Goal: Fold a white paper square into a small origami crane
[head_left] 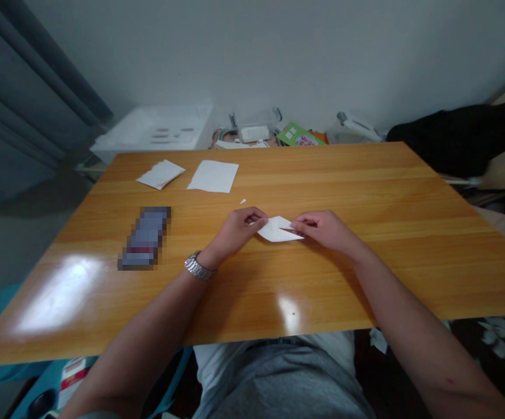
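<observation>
A folded piece of white paper (275,230) is held between both hands over the middle of the wooden table. My left hand (242,228) pinches its left end, thumb on top. On the other side, my right hand (321,227) grips the upper right point with closed fingertips. The paper's right side splits into two pointed flaps with a narrow gap between them; the lower flap hangs free of the fingers. A tiny white paper scrap (243,201) lies just beyond my left hand.
Toward the table's (387,192) far left lie a square white sheet (214,176) and a folded paper stack (161,174). A pixelated phone-like object (146,237) rests at left. Behind the far edge stand a white plastic bin (160,125) and a green packet (300,135).
</observation>
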The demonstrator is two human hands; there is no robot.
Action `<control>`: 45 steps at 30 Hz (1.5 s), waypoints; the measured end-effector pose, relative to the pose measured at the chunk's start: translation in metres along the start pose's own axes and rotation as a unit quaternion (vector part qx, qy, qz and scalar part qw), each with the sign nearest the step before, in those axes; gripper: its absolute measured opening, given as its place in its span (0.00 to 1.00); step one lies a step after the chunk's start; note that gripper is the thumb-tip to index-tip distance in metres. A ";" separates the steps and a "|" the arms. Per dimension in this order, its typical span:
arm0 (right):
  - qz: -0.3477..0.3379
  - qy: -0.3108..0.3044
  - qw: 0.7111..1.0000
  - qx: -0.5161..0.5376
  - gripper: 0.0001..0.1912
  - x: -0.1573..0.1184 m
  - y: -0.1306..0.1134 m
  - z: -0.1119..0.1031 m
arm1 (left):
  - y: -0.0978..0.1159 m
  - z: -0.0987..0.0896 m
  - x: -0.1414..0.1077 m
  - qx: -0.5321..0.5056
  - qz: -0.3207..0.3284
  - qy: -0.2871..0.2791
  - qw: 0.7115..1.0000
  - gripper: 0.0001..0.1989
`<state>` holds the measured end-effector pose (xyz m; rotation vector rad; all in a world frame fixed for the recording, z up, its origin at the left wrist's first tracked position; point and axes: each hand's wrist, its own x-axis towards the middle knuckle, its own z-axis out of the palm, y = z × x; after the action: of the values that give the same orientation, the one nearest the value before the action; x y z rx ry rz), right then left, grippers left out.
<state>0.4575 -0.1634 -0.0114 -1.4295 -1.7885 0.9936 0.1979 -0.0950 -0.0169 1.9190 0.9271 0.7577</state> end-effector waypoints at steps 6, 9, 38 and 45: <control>0.014 0.022 0.999 0.037 0.19 0.000 0.004 -0.003 | -0.003 -0.001 0.001 -0.023 -0.014 0.018 0.999 0.13; -0.011 0.023 1.000 -0.007 0.18 0.000 0.004 -0.005 | -0.003 -0.001 -0.002 -0.040 -0.013 -0.009 0.999 0.12; -0.005 0.032 0.996 0.081 0.25 0.003 0.003 0.013 | 0.006 0.015 -0.006 -0.190 -0.104 0.037 0.976 0.09; 0.021 0.019 0.981 0.191 0.25 0.002 -0.006 0.032 | 0.008 0.021 -0.006 -0.236 -0.116 0.064 0.963 0.10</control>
<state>0.4269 -0.1676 -0.0226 -1.2386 -1.4463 1.2445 0.2132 -0.1118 -0.0202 1.3348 0.9304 0.8771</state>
